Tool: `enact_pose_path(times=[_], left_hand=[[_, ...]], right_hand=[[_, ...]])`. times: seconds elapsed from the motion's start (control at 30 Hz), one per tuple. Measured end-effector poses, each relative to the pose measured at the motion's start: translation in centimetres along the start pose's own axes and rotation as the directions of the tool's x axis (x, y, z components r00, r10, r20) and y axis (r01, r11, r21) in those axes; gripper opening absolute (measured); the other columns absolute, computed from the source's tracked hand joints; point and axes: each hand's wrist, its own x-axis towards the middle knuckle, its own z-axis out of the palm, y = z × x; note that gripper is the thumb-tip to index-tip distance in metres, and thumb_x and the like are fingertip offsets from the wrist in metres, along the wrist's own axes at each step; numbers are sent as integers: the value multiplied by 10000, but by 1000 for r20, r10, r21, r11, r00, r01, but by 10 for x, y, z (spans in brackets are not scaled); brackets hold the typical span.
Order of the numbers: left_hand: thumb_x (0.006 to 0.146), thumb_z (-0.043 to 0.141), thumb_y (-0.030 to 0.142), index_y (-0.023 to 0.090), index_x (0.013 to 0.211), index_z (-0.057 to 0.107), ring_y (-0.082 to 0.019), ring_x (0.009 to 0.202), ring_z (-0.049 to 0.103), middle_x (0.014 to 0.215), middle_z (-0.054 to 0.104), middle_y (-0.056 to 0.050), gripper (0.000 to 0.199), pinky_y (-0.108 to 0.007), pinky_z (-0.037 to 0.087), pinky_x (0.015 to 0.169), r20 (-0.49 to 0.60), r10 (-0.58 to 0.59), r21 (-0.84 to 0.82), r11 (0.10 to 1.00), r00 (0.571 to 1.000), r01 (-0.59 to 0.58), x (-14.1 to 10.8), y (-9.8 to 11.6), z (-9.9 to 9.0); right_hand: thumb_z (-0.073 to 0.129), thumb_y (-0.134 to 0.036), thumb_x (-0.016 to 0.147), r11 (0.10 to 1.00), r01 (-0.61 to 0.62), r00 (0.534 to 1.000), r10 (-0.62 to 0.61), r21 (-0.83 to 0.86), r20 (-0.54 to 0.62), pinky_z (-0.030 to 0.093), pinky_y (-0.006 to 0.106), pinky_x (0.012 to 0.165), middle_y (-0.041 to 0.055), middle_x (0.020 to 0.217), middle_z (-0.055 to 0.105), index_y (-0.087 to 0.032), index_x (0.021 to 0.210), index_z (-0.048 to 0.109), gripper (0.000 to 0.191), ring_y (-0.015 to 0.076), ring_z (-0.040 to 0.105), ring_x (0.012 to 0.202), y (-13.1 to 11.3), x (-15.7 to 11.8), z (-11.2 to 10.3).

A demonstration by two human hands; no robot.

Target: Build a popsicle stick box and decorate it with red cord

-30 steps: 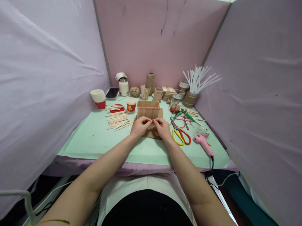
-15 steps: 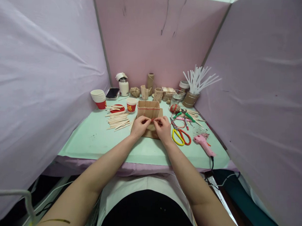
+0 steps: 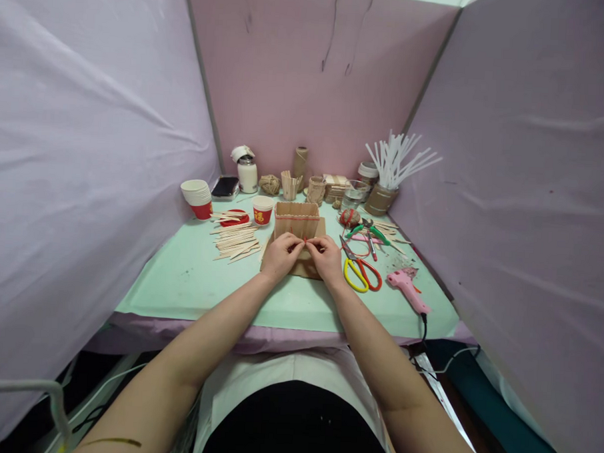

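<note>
My left hand and my right hand meet at the middle of the table, fingertips pinched close together. Between them shows a small bit of red string, and both hands are closed on it. Just beyond stands a box of wooden craft sticks, with a red line of string along its upper part. Under my hands lies a sheet of brown cardboard. To the right, scissors with one yellow and one red handle lie with blades partly apart.
Loose craft sticks and a red-and-white paper cup are on the left, near stacked cups. On the right lie a pink glue gun, green-handled pliers and a red-wrapped ball. Jars and a glass line the back.
My fingertips have shifted slightly at the red string, which now shows as a small bit between them. Everything else stays in place.
</note>
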Motion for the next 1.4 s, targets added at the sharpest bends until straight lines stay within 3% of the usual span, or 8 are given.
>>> enact_pose_path(times=[0.2, 0.37, 0.53, 0.67, 0.77, 1.0, 1.23, 1.4], left_hand=[[784, 629, 237, 197, 712, 699, -167, 794, 567, 776, 625, -27, 108, -286, 435, 770, -1, -84, -98, 992, 996, 84, 0, 4, 0], [725, 667, 237, 187, 697, 690, -151, 795, 556, 769, 630, -11, 62, -255, 428, 749, 12, -255, -271, 930, 967, 249, 2, -1, 3], [759, 618, 238, 135, 676, 625, -82, 536, 467, 593, 528, 10, 132, -187, 363, 479, 239, -448, -479, 718, 862, 506, 9, -5, 1], [788, 571, 146, 115, 630, 552, -40, 459, 377, 579, 467, 7, 162, -132, 270, 375, 475, -477, -537, 508, 739, 674, 16, -4, -8], [806, 551, 99, 106, 662, 558, -28, 460, 372, 604, 470, 3, 144, -107, 279, 368, 550, -471, -565, 400, 690, 722, 17, -3, -12], [750, 691, 165, 96, 718, 609, -17, 494, 404, 622, 490, 16, 112, -104, 272, 389, 448, -479, -679, 366, 755, 636, 12, 1, -4], [653, 770, 285, 112, 693, 620, -33, 500, 416, 595, 493, 21, 233, -142, 257, 414, 325, -488, -660, 496, 810, 564, 10, 0, 0], [664, 731, 358, 135, 699, 624, -53, 482, 401, 549, 472, 36, 250, -173, 275, 427, 215, -481, -572, 643, 850, 509, 10, -4, 4]], right_hand=[[566, -304, 799, 1000, 18, 1000, -18, -17, -2, 457, 325, 696, 35, 778, 596, -201, 745, 642, 139, 175, 547, 706, 0, 0, 2], [534, -293, 821, 999, 33, 999, -33, -20, 17, 454, 320, 703, 32, 791, 577, -206, 767, 595, 119, 178, 540, 734, 3, 0, 5], [509, -271, 854, 995, 100, 994, -100, -2, 45, 454, 337, 739, 40, 840, 567, -212, 802, 569, 99, 187, 541, 788, 0, -3, 6], [518, -282, 865, 986, 164, 983, -165, 23, 83, 449, 340, 785, 44, 884, 566, -224, 818, 562, 87, 193, 540, 850, -6, -6, 6], [493, -291, 879, 988, 152, 987, -153, 33, 50, 441, 336, 792, 43, 892, 557, -224, 818, 544, 103, 190, 533, 856, -7, -6, 5], [355, -252, 896, 999, -3, 997, 7, 46, -80, 415, 308, 705, 1, 750, 503, -233, 783, 442, 144, 176, 493, 732, 2, 1, 0], [353, -318, 918, 999, -42, 996, 43, 16, -82, 363, 286, 627, -33, 612, 419, -244, 639, 365, 289, 157, 427, 615, 1, 0, -3], [356, -362, 937, 997, -62, 976, 52, -37, -211, 368, 310, 670, -21, 647, 423, -242, 657, 387, 306, 169, 411, 643, 4, 2, -10]])
